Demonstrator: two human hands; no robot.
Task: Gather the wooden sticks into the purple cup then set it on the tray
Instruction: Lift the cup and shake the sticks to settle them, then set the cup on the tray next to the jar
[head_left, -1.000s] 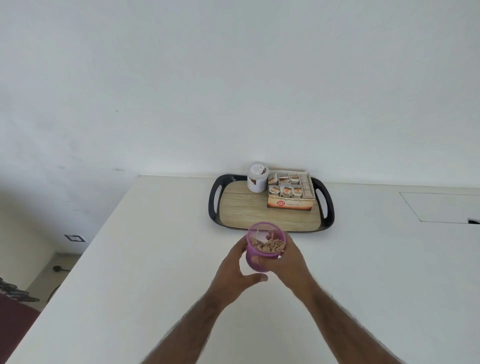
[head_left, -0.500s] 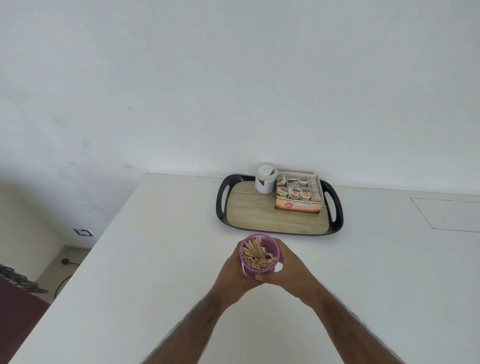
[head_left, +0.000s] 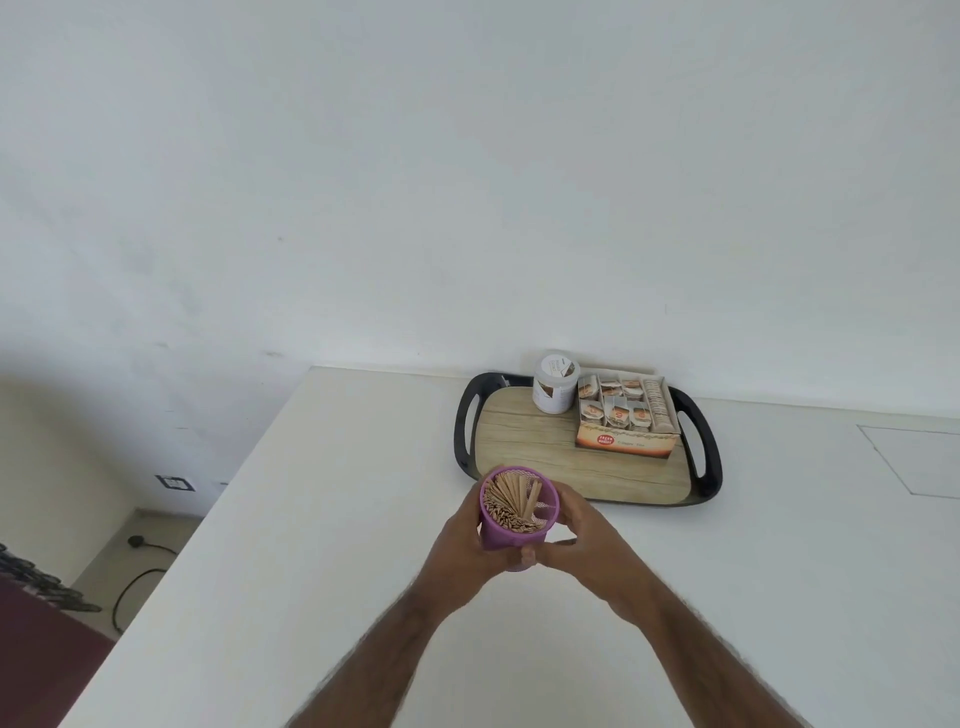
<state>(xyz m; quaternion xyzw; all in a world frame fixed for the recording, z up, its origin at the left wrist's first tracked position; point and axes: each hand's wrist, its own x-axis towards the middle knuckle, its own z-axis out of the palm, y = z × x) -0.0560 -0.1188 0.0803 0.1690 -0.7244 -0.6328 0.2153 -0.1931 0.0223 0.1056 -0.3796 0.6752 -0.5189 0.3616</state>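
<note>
Now that the purple cup (head_left: 500, 539) is righted with the wooden sticks (head_left: 511, 501) settled inside, the left hand (head_left: 460, 545) and right hand (head_left: 592, 540) clasp it just before the tray's (head_left: 464, 431) near edge, leaving seemingly only the placing.

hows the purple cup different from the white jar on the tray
The purple cup is gripped by the left hand and right hand, short of the tray. The white jar stands on the tray beside the box of sachets. The purple cup is open and packed with wooden sticks, while the white jar is lidded, its contents hidden. Both are round containers.
</note>
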